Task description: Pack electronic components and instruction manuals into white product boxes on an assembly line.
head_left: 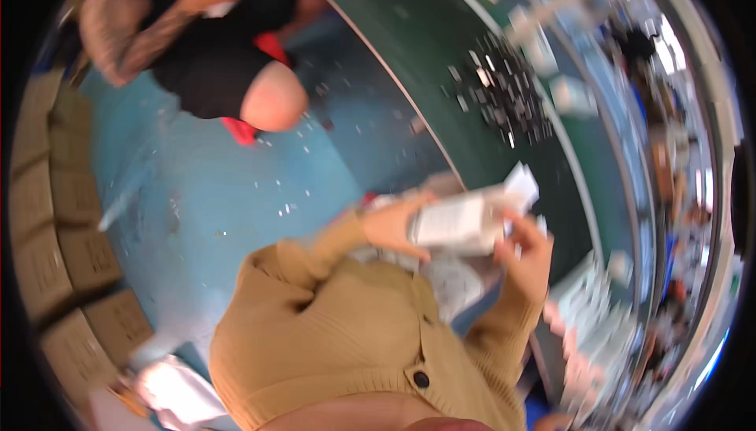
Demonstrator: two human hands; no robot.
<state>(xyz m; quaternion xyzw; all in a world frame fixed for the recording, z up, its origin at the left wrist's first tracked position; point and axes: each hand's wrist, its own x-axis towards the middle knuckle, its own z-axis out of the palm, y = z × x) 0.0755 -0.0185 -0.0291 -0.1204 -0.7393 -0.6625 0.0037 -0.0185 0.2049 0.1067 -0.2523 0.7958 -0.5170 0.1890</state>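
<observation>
A small white cardboard box (453, 222) is held in front of my body, tilted, with its flaps standing up at the right end. My left hand (391, 228) is wrapped around the box's left end. At the flap end, the bent fingers of my right hand (526, 254) are closed on the box's edge. Motion blur hides the fingertips there, and I cannot tell whether they also pinch something small. Below the box, a clear plastic bag (455, 285) shows behind my hands.
A green-topped workbench (394, 25) curves along the right, with a heap of small dark pieces (504, 92) on it. Stacked white boxes (591, 313) stand at lower right. Another person (213, 61) sits at upper left. Brown cartons (87, 261) line the left; white scraps dot the blue floor (236, 187).
</observation>
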